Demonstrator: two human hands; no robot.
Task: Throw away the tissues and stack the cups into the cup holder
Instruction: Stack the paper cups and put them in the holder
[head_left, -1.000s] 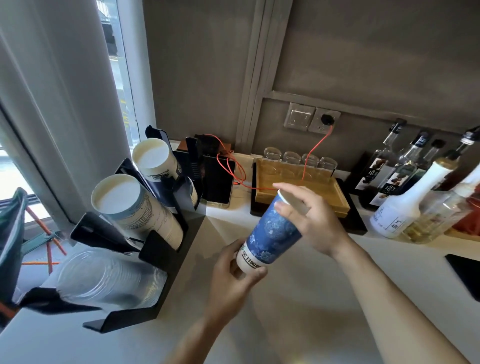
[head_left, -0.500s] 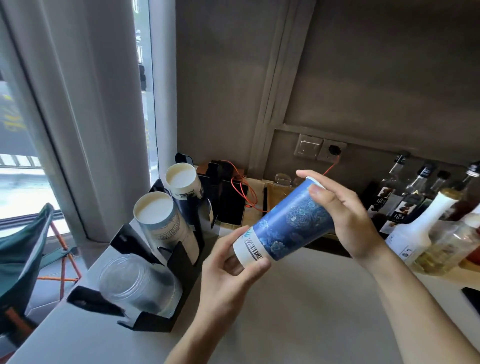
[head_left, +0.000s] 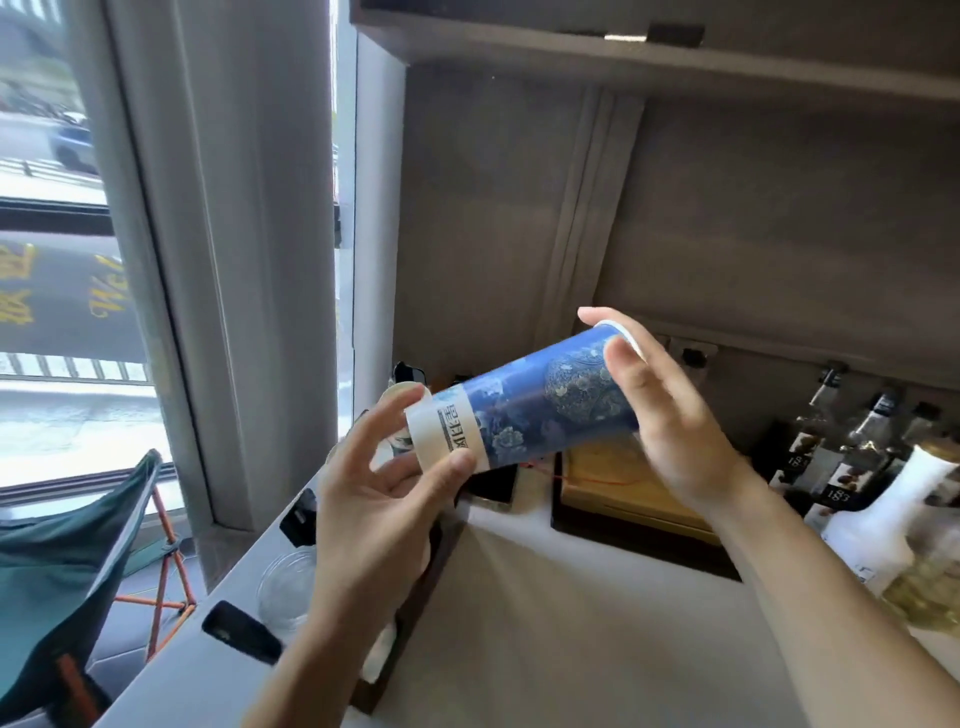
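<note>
A tall blue patterned paper cup with a white base band lies almost sideways in the air above the counter, base toward the left. My left hand grips the base end. At the rim end, my right hand holds the cup with its fingers. The black cup holder sits at the counter's left edge, mostly hidden behind my left hand and arm. A stack of clear plastic cups lies in it, and the white rim of a paper cup stack shows behind my left fingers.
A wooden tray on a black base sits at the back of the white counter. Syrup bottles stand at the right. A green folding chair is on the floor to the left, by the window.
Both hands have raised the blue cup and tipped it further toward horizontal. The camera has tilted up, so the cup holder sits lower and is now largely covered by my left arm.
</note>
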